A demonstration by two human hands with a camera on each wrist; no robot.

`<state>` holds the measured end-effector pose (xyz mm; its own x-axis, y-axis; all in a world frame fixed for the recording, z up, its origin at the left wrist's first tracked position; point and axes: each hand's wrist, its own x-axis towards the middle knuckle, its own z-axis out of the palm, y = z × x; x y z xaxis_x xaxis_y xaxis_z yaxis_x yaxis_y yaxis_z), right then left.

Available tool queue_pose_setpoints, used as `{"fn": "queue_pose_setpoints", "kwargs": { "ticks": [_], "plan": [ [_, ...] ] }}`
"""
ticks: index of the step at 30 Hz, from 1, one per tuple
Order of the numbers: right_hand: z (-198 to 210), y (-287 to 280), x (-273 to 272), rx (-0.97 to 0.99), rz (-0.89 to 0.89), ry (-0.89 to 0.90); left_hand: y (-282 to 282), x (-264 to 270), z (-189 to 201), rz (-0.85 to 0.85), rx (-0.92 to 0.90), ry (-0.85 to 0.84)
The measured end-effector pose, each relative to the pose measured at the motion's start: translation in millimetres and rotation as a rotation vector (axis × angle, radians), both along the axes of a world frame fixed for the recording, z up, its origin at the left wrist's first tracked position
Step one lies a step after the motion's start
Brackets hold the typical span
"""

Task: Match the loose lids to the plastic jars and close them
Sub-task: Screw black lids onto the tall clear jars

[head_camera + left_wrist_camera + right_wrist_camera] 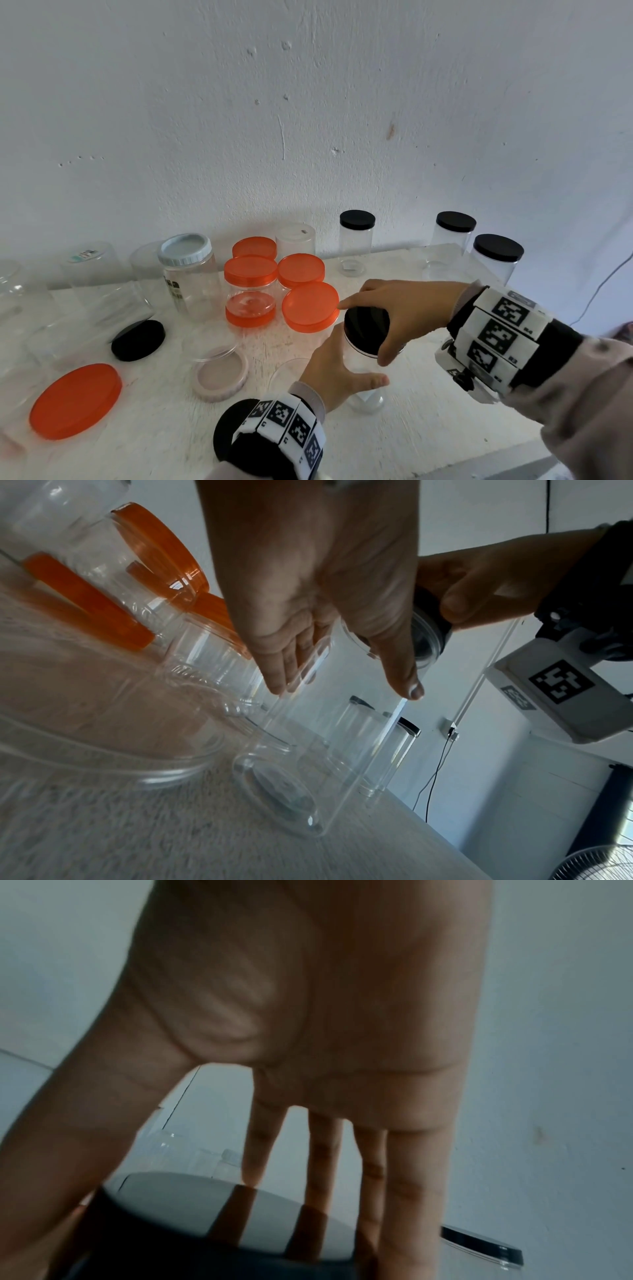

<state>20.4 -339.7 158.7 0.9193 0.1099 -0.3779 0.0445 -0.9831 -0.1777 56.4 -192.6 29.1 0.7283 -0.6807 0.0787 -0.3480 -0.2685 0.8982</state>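
Standing upright on the surface (428,428), the clear jar (364,373) carries the black lid (365,329) directly above, on its vertical axis. Our right hand (407,308) grips the lid from above; our left hand (337,371) clasps the jar wall below.

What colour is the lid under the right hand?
Black; the lid under the right hand shows best in the head view.
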Motion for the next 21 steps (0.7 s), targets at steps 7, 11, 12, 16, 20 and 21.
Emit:
{"fn": "queue_pose_setpoints", "kwargs": {
  "ticks": [7, 11, 12, 16, 20, 21],
  "plan": [
    [-0.1, -0.9, 2.6, -0.026, 0.064, -0.065, -0.4, -1.7, 2.2, -0.014, 0.016, -0.008],
    [-5.8, -2.4, 3.1, -0.04, 0.035, -0.12, -0.4, -2.0, 0.9, -0.011, 0.005, -0.005],
    [-8.1, -1.3, 2.4, -0.048, 0.008, -0.15, -0.3, -1.9, 0.3, -0.009, -0.004, -0.003],
    [-16.2, 5.7, -0.5, -0.087, -0.091, -0.238, -0.8, -1.5, -0.8, -0.009, -0.022, 0.013],
    [-4.5, 5.2, -0.1, -0.06, -0.07, -0.052, 0.0, -0.6, -1.8, -0.016, -0.029, 0.019],
    [-0.2, 4.3, 0.1, -0.046, -0.041, 0.002, 0.3, -0.4, -1.8, -0.015, -0.033, 0.023]
  ]
}}
